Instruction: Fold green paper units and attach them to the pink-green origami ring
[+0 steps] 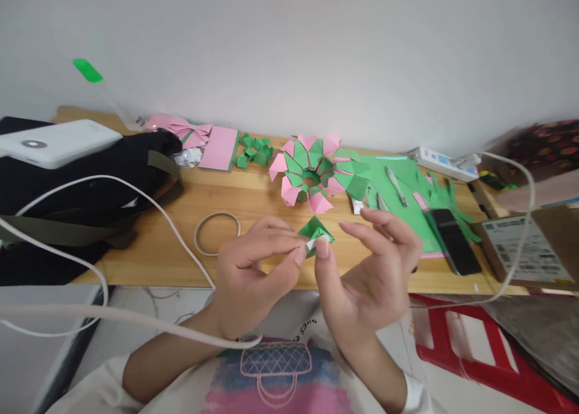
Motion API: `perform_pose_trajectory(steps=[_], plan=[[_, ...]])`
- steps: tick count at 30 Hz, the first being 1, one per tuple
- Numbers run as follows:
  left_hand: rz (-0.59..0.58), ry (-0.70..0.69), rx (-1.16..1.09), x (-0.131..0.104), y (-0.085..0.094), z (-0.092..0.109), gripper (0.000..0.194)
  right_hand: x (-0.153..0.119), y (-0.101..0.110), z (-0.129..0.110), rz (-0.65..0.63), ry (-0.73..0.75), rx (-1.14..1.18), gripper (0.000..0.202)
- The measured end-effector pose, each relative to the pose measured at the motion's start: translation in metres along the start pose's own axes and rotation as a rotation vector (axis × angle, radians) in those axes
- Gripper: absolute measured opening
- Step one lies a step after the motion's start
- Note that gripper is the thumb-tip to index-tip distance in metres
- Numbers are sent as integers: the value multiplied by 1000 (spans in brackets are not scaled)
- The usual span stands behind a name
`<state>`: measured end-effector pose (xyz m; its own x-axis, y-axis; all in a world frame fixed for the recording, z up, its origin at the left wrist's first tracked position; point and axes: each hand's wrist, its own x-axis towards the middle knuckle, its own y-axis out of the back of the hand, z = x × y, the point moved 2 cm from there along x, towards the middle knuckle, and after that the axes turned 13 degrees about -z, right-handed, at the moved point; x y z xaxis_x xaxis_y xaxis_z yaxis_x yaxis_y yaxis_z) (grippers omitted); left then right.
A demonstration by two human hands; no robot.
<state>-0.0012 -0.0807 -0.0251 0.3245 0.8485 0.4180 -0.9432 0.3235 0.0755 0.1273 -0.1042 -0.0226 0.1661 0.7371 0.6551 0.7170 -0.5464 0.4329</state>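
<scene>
Between my hands, above the table's front part, is a small folded green paper piece [313, 228] with a white strip showing on it. My left hand [257, 269] pinches its left side between thumb and fingers. My right hand [371, 269] presses its thumb tip against the lower right of the piece, while the other fingers stretch apart in the air. Behind the piece stands a ring of green and pink folded paper [294, 159]. Small green folded pieces [256, 150] lie left of that ring.
Pink paper squares [219, 149] lie at the back left. A black bag [136, 179] carries a white power bank [58, 141]. Green sheets [398, 179], a phone [453, 240], a power strip [446, 163] and a cardboard box [534, 245] are on the right. White cables [167, 215] cross the left side.
</scene>
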Motion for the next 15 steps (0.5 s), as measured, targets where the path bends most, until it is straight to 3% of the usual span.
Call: perform_pose_trajectory(steps=[3, 9, 15], plan=[[-31, -24, 66, 1, 2, 1, 22, 3, 6, 0, -162, -19, 89, 19], [-88, -57, 147, 3, 5, -3, 19, 10, 13, 10, -364, -159, 344, 6], [-131, -23, 131, 3, 5, -6, 10, 8, 12, 18, -397, -222, 458, 7]])
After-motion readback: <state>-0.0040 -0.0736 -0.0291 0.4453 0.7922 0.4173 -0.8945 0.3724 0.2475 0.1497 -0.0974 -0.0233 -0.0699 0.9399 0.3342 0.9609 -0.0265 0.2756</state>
